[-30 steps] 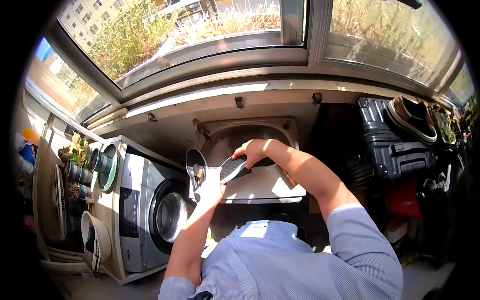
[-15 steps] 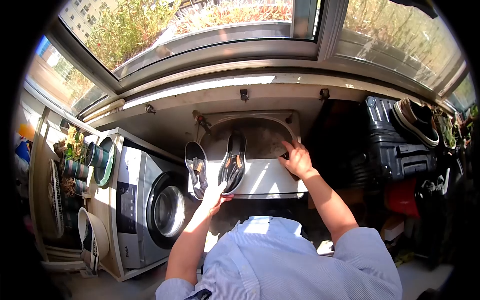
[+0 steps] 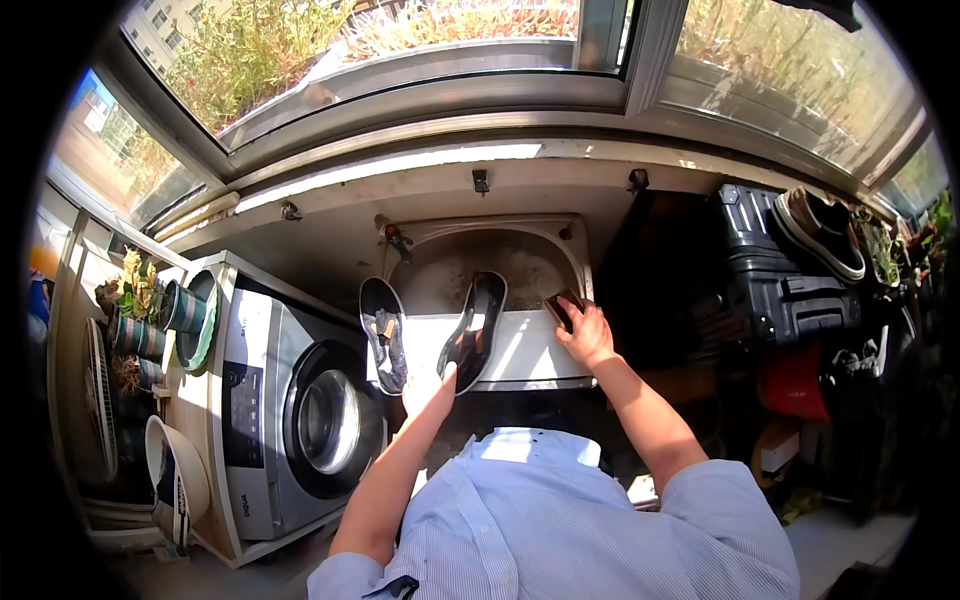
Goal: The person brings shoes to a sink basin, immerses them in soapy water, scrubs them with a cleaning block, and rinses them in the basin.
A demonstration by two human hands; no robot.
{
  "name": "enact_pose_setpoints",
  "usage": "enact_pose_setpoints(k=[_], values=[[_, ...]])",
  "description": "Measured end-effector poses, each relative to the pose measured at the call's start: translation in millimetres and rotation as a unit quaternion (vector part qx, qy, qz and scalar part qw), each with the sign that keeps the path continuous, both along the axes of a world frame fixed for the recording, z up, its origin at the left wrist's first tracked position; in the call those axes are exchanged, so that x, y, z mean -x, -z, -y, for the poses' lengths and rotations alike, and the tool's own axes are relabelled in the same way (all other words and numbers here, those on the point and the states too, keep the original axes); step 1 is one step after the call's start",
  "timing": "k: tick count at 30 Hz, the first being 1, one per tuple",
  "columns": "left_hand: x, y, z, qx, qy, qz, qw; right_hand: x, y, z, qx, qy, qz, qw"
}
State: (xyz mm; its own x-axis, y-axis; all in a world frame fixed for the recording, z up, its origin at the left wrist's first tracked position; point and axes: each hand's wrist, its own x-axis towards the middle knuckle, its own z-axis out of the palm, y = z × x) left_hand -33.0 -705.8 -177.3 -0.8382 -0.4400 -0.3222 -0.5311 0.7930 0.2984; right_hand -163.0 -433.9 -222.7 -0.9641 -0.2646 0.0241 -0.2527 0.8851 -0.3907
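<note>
My left hand (image 3: 430,388) grips the heel of a dark shoe (image 3: 474,330), whose opening faces up and whose toe reaches over the sink basin. Left of it, a second dark shoe (image 3: 384,338) rests at the sink's left edge, close to the same hand. My right hand (image 3: 588,337) is closed on a brown brush (image 3: 565,308) at the right side of the sink (image 3: 530,360). Cloudy, foamy water (image 3: 520,274) shows in the basin.
A washing machine (image 3: 270,400) stands at the left, beside potted plants (image 3: 140,335) and a white basin (image 3: 190,470). A tap (image 3: 395,238) is at the sink's back left. Black suitcases (image 3: 800,310) with a shoe (image 3: 822,232) on top stand at the right.
My right hand has left the held shoe and moved right, taking hold of the brush. The held shoe has turned from sole-side view to opening up, its toe now tilted slightly right.
</note>
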Motion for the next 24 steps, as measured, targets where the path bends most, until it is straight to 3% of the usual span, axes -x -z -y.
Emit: enact_pose_setpoints(k=[1,3,6,9,11,13,15,17,18,20,21,22,24], values=[[0,0,-4,0.0,-0.001,0.0,1.0,4,0,4,0.043,-0.037,-0.05,0.997],[-4,2,-9,-0.049,0.155,-0.143,0.976,14,-7,24,0.103,-0.078,-0.107,0.986],[-3,38,-8,-0.066,0.185,-0.068,0.978,41,-36,73,0.067,-0.101,-0.075,0.99],[-4,51,-6,-0.109,0.187,-0.013,0.976,56,-30,109,0.096,-0.151,-0.132,0.975],[-5,53,-7,0.019,0.259,-0.124,0.958,60,-6,133,0.091,-0.102,-0.032,0.99],[-3,66,-5,-0.004,0.246,-0.099,0.964,28,20,139,0.052,-0.169,-0.152,0.973],[-1,67,-8,-0.031,0.23,-0.074,0.97,-4,-7,137,0.078,-0.238,-0.056,0.966],[4,45,-12,-0.121,0.2,0.016,0.972,-22,-6,121,0.099,-0.35,-0.09,0.927],[4,52,-10,-0.12,0.202,0.016,0.972,-12,-12,118,0.1,-0.348,-0.092,0.927],[-6,73,-6,0.025,0.284,-0.159,0.945,22,-24,114,0.02,-0.424,0.019,0.905],[-7,77,-5,0.025,0.287,-0.155,0.945,40,-12,113,-0.004,-0.338,-0.089,0.937],[-5,78,-6,-0.012,0.27,-0.121,0.955,62,-6,117,-0.013,-0.228,-0.078,0.97],[-7,77,-5,-0.017,0.268,-0.101,0.958,56,3,128,-0.007,-0.214,-0.073,0.974]])
